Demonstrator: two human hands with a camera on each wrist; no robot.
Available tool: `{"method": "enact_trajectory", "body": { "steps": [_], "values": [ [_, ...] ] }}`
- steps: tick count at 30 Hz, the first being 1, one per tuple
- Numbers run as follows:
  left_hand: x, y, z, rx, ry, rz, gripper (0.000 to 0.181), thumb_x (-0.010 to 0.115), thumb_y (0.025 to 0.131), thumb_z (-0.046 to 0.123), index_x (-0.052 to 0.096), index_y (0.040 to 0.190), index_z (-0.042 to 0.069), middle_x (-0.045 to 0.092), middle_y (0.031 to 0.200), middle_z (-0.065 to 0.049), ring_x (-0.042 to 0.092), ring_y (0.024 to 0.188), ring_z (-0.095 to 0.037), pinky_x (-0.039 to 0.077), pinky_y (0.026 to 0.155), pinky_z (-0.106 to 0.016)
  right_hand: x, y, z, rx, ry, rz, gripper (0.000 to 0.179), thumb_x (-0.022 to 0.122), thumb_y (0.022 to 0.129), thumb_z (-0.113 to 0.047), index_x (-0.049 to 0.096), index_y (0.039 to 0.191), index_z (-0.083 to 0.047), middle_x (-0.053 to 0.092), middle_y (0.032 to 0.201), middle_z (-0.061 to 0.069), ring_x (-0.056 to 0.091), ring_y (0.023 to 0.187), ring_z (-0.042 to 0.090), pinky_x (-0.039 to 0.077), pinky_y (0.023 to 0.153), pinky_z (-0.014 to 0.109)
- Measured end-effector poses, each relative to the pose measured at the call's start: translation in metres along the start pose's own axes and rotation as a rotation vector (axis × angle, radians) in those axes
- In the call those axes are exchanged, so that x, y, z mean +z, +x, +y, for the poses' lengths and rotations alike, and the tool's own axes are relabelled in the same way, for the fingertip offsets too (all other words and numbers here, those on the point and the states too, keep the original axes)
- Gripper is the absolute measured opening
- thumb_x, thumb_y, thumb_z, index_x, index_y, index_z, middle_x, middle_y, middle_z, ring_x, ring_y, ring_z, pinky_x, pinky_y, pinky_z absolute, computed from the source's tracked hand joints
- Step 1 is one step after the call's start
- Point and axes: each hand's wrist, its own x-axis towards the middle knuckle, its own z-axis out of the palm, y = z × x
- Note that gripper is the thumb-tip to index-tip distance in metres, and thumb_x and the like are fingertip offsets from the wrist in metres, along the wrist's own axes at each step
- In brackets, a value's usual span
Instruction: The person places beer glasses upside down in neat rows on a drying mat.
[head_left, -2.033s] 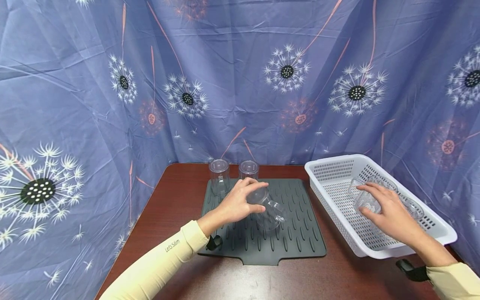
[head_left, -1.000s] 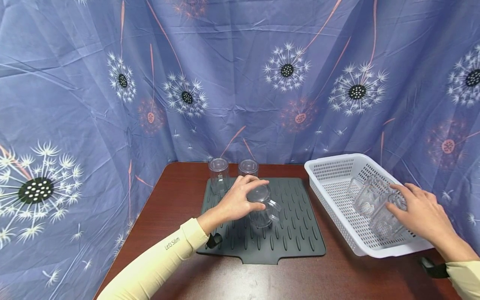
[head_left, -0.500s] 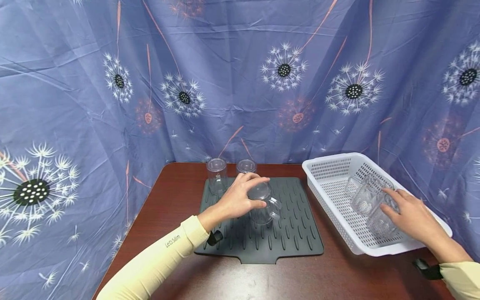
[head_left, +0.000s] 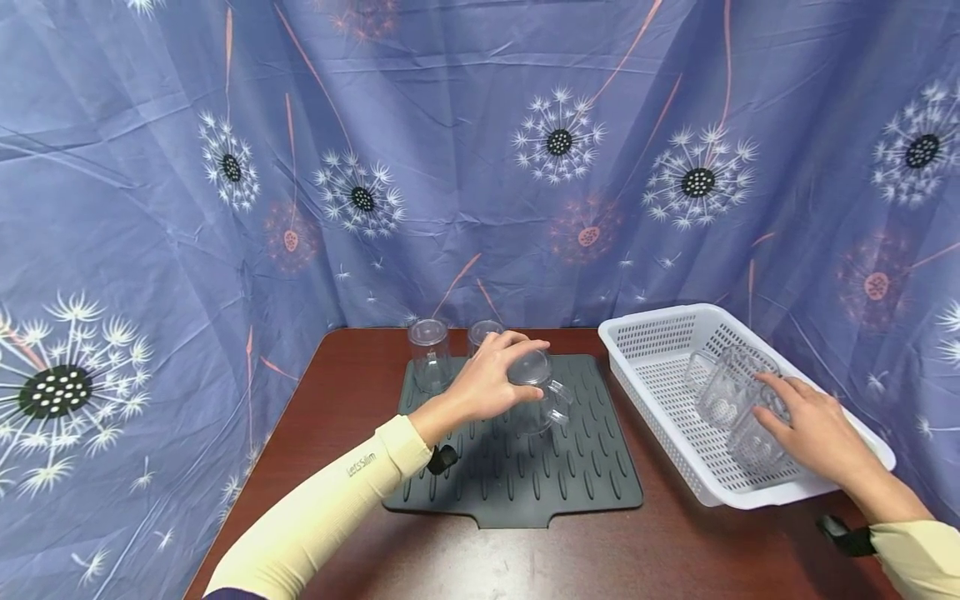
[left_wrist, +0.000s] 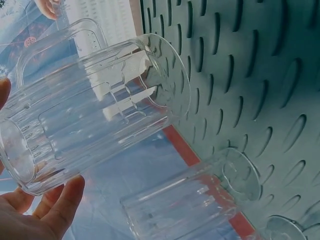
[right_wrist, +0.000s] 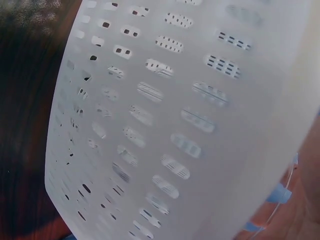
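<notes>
Left hand (head_left: 491,383): thumb and fingers clamped around the base end of a clear mug.
Held mug (head_left: 531,417): inverted, base up, above the front-centre of the drying mat; handle (left_wrist: 90,23) turned to the right; rim contact with the mat cannot be told.
Drying mat (head_left: 592,471): dark grey, ridged, front tab.
Back-left mug (head_left: 430,367): clear, inverted, on the mat.
Back-centre mug (head_left: 485,335): same type, partly hidden by the left hand.
Right hand (head_left: 813,433): at the nearer basket mug (head_left: 756,446); cannot tell whether gripping.
Farther basket mug (head_left: 722,400): clear, just beside the nearer one.
Basket (head_left: 660,425): white, perforated, right of the mat.
Table (head_left: 495,567): reddish-brown.
</notes>
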Motion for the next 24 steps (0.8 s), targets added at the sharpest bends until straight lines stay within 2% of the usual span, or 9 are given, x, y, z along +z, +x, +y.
{"method": "enact_trajectory", "body": {
  "steps": [3,5,12,17,24],
  "values": [
    [0.001,0.006,0.000,0.002,0.027,0.007,0.068,0.081,0.083,0.038,0.053,0.145,0.037,0.052,0.140,0.007,0.046,0.121,-0.018,0.050,0.092,-0.044,0.000,-0.001,0.000,-0.003,0.005,0.006,0.049,0.073,0.085,-0.006,0.054,0.130,0.002,0.056,0.119,0.041,0.052,0.104,0.063,0.036,0.085,0.072],
    [0.002,0.010,0.000,-0.001,0.048,0.009,0.068,0.081,0.083,0.040,0.053,0.145,0.037,0.052,0.139,0.008,0.046,0.118,-0.017,0.050,0.090,-0.042,0.000,-0.001,0.001,0.006,0.010,-0.001,0.051,0.073,0.085,-0.007,0.053,0.131,0.004,0.055,0.121,0.041,0.052,0.105,0.063,0.036,0.086,0.072],
    [0.006,0.027,-0.001,-0.015,0.112,0.020,0.069,0.080,0.084,0.041,0.052,0.146,0.036,0.053,0.139,0.005,0.047,0.121,-0.019,0.050,0.092,-0.045,-0.001,-0.001,0.002,0.066,0.040,-0.056,0.053,0.072,0.090,-0.011,0.050,0.136,0.004,0.052,0.127,0.041,0.048,0.112,0.064,0.030,0.092,0.076],
    [0.007,0.038,-0.001,-0.047,0.115,0.018,0.067,0.079,0.085,0.042,0.052,0.146,0.036,0.052,0.141,0.005,0.046,0.124,-0.019,0.050,0.094,-0.048,0.001,0.000,0.003,0.038,0.042,-0.029,0.052,0.074,0.087,-0.008,0.053,0.132,0.004,0.055,0.125,0.039,0.050,0.111,0.062,0.032,0.091,0.073],
    [0.009,0.052,0.002,-0.050,0.128,0.033,0.068,0.078,0.085,0.042,0.051,0.146,0.036,0.052,0.142,0.005,0.046,0.124,-0.020,0.050,0.095,-0.046,0.001,0.000,0.004,0.009,0.041,0.013,0.051,0.076,0.083,-0.006,0.055,0.129,0.003,0.058,0.122,0.038,0.052,0.109,0.061,0.034,0.091,0.071]
  ]
}}
